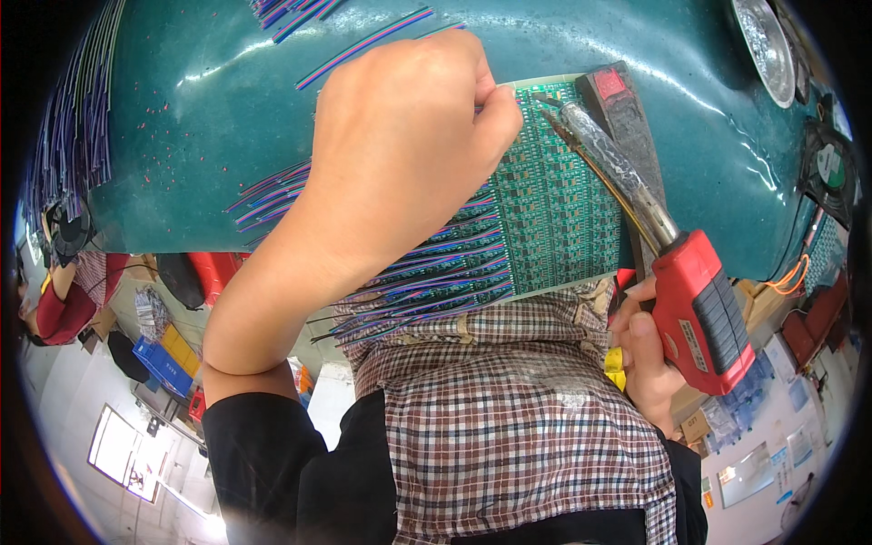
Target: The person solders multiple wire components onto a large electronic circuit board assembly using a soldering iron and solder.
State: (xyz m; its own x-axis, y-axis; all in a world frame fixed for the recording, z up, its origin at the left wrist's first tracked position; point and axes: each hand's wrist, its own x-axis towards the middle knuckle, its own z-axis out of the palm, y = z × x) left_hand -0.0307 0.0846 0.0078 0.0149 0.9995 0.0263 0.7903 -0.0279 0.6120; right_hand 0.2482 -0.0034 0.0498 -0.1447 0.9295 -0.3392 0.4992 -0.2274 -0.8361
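My left hand (409, 123) is closed over the upper part of a green circuit board panel (563, 209), thumb and forefinger pinched together near its far edge. The back of the hand hides what the fingers hold, if anything. My right hand (649, 359) grips a red soldering gun (699, 313) at the lower right. Its metal barrel slants up and left, and the tip hovers over or touches the panel just right of my left thumb; which one, I cannot tell. Several thin multicoloured wires (454, 263) run leftward from the panel's left part.
A dark bar (636, 136) with a red patch lies along the panel's right edge. Loose wire strips (363, 45) lie on the green table mat (200, 100), and a wire bundle (68, 127) hangs far left. A metal dish (765, 45) and a small fan (828, 168) stand right.
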